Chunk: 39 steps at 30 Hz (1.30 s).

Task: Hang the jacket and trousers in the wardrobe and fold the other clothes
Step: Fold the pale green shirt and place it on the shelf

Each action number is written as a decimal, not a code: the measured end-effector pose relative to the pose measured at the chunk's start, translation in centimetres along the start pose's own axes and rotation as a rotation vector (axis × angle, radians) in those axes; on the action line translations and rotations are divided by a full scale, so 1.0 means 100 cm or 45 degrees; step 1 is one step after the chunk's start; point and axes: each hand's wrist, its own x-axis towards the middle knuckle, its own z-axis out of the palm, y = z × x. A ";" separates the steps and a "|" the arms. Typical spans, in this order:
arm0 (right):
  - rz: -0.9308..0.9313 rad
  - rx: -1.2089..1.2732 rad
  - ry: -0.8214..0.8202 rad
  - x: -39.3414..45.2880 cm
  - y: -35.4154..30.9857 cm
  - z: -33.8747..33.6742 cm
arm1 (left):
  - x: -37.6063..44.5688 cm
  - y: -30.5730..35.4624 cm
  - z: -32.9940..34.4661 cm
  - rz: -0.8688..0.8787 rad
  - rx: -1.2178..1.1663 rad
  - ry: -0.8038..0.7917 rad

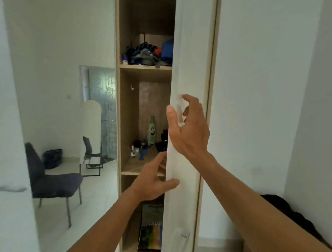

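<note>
A tall wardrobe stands in front of me, its white door [191,50] seen edge-on and partly open. My right hand [187,130] curls around the door's white handle at mid height. Lower down, my left hand [153,184] grips the door's front edge, thumb on the outside and fingers behind it. The wooden shelves [145,66] inside are visible. The top shelf holds a heap of dark and blue clothes [151,54]. No jacket or trousers can be told apart. A dark cloth heap [294,215] lies at the lower right behind my forearm.
The middle shelf carries a green bottle [152,132] and small jars; books [150,228] stand on the lower shelf. To the left is a mirror panel [71,102] reflecting a dark chair [50,180] and pale floor. White walls flank the wardrobe.
</note>
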 end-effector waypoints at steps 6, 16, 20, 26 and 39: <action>-0.116 -0.132 -0.095 0.009 -0.021 0.114 | 0.001 -0.061 -0.090 -0.062 0.078 0.173; -0.002 -0.466 -0.453 0.048 0.009 0.227 | 0.063 -0.152 -0.168 0.009 0.660 0.320; 0.086 -0.600 -0.548 0.064 0.031 0.247 | 0.099 -0.173 -0.182 0.154 1.142 0.367; 0.176 -0.615 -0.736 0.075 0.049 0.260 | 0.134 -0.188 -0.189 0.050 1.400 0.265; 0.194 -0.622 -0.799 0.070 0.076 0.278 | 0.161 -0.207 -0.180 -0.198 1.365 0.116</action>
